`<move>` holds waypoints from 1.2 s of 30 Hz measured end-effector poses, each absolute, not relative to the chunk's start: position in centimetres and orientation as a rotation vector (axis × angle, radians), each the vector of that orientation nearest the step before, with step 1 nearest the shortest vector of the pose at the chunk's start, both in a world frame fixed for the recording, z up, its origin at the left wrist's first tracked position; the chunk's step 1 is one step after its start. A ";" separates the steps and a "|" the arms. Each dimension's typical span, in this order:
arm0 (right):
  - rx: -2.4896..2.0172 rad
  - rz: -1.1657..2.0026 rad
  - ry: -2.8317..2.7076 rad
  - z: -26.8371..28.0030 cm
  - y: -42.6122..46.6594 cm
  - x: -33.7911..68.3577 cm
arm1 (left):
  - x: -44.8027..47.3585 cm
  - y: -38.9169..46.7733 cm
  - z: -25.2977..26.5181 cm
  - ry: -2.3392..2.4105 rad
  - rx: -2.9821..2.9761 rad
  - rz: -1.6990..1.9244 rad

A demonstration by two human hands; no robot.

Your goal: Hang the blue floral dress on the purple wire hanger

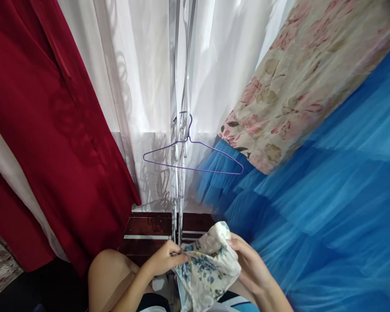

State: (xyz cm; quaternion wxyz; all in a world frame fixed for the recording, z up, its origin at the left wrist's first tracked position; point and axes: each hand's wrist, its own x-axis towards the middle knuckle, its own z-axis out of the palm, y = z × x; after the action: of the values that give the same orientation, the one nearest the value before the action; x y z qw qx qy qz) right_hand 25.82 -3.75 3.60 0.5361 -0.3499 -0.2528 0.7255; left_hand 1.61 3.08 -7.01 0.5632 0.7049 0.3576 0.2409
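Both of my hands hold a white cloth with a blue flower print (205,268) low in the view. My left hand (165,258) pinches its left edge with closed fingers. My right hand (249,260) grips the cloth's right side, thumb on top. An empty purple wire hanger (193,154) hangs above the cloth, hooked on a shiny vertical pole (177,130). Neither hand touches the hanger.
A dark red garment (48,130) hangs on the left. White sheer curtains (143,86) cover the back. A blue tulle dress (328,195) and a pink-flowered beige garment (299,73) hang on the right. My bare knee (107,273) is at the bottom left.
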 end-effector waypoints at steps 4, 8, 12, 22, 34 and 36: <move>-0.977 1.721 -0.814 6.4 -4.1 29.2 | -2.4 4.5 -6.3 0.938 1.887 0.639; -1.102 1.735 -1.323 8.2 -3.5 31.1 | -5.7 6.5 -3.0 0.977 2.218 0.637; -1.219 1.553 -1.724 9.7 -2.2 30.1 | -7.7 8.5 2.9 0.933 2.571 0.562; -0.896 1.216 -1.945 12.4 2.9 22.7 | -13.8 15.7 11.1 1.357 2.480 0.820; -0.975 0.973 -1.425 10.1 8.6 26.9 | -9.6 21.2 16.9 1.022 1.910 0.996; -1.006 0.955 -1.435 10.0 8.8 28.9 | -8.4 20.6 16.5 0.983 1.808 0.956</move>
State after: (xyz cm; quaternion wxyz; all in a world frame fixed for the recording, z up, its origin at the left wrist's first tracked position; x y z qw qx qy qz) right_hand 28.87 8.79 10.02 0.5419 -0.4237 -0.6043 0.4020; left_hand -8.43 20.63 16.51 0.4228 0.7221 0.3926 0.3818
